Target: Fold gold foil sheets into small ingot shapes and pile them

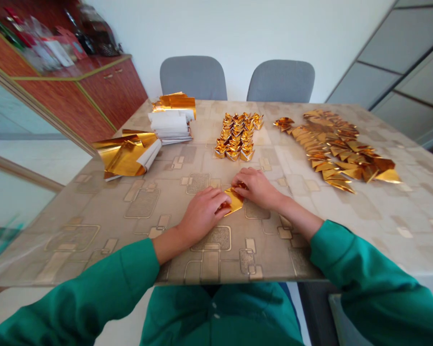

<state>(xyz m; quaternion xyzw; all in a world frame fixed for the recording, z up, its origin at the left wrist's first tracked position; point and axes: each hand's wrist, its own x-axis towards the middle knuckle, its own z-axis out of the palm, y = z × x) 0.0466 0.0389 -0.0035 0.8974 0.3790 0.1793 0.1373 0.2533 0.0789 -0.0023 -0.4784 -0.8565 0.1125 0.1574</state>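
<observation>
A small piece of gold foil paper (234, 199) lies folded on the table (93, 216) between my two hands. My left hand (202, 214) rests on its left side, fingers curled down and pinching the paper's edge. My right hand (257, 187) presses on its upper right edge with bent fingers. Both sleeves are green. Most of the paper is covered by my fingers.
Folded gold ingot shapes (238, 137) sit in rows behind my hands. A spread of flat folded gold pieces (335, 149) lies at the right. Stacks of gold and white sheets (171, 122) and loose gold sheets (126, 154) lie at the left. Two grey chairs (281, 79) stand behind.
</observation>
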